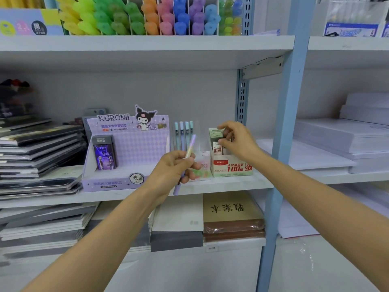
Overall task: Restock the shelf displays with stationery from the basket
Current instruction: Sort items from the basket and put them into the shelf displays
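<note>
on the far left of the shelf [231,183] lie flat stacks of notebooks [37,152]. next comes the kuromi display box [126,157], its stepped tray nearly bare: a single dark lead case [104,153] stands upright in the left corner, so this box looks the most in need of stock.

the left grip [172,167] is closed around a pastel pen [190,146], held slanted with its lilac end down below the fist. it seems parked there, ready to go in once the other hand is free. just behind it, a clear pen holder [184,133] keeps a few matching pens upright, caps up, which is probably where this one belongs.

to the right, the red-and-white refill box [231,167] holds a row of slim cases standing on end. the right grip [235,140] pinches a pale lead case [216,140] at the front of that row between thumb and curled fingers, likely seating or straightening it.

the basket is not in view.
</note>
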`<state>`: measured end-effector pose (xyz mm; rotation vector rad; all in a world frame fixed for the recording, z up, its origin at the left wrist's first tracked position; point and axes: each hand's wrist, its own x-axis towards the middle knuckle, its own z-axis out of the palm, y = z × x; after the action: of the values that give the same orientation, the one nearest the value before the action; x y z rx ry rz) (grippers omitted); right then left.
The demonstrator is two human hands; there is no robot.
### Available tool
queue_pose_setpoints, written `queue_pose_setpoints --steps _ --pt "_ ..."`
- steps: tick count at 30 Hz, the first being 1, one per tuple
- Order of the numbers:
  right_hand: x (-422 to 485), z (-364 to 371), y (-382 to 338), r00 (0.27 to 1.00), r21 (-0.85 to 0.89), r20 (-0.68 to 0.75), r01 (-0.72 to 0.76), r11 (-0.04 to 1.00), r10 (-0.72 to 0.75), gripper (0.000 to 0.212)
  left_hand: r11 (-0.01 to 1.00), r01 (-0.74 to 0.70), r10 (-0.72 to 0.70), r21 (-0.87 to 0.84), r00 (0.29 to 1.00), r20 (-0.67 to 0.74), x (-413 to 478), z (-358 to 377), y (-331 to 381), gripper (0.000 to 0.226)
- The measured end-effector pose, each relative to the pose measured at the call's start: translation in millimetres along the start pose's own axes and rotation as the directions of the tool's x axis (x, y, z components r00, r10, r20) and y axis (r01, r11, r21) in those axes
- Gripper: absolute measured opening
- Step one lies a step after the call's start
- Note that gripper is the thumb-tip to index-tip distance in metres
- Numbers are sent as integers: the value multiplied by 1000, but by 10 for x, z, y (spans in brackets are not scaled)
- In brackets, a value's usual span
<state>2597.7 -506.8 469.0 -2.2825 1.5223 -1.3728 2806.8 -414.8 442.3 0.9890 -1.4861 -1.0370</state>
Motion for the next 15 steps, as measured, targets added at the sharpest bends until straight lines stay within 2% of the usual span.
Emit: queue_pose_setpoints --steps 2,3,5,7,9,12,15 --pt "-42 -43 -130 995 90 -79 73 993 -66 34 999 -39 40 28 999 -8 -15 -6 13 12" --pt "-74 -69 -216 991 184 -61 125 975 -115 34 998 -57 57 38 998 -14 -27 -8 22 11" --pt "-145 -105 -390 966 410 112 168 896 -233 31 996 -83 84 41 996 -18 -53 -5 48 10" --pt "-204 -90 -482 910 504 267 150 851 -318 23 994 -98 99 47 995 -17 -76 -14 78 10" --pt "-230 -72 -485 919 542 253 124 831 -303 15 994 -96 98 59 995 -35 -94 -76 92 13" --pt "-254 -102 -405 976 670 136 34 742 -168 13 995 -98 100 22 984 -147 -112 -266 65 22" --pt "-317 -88 -363 960 695 233 -53 717 -155 13 986 -135 108 -96 962 -249 -127 -363 44 16"
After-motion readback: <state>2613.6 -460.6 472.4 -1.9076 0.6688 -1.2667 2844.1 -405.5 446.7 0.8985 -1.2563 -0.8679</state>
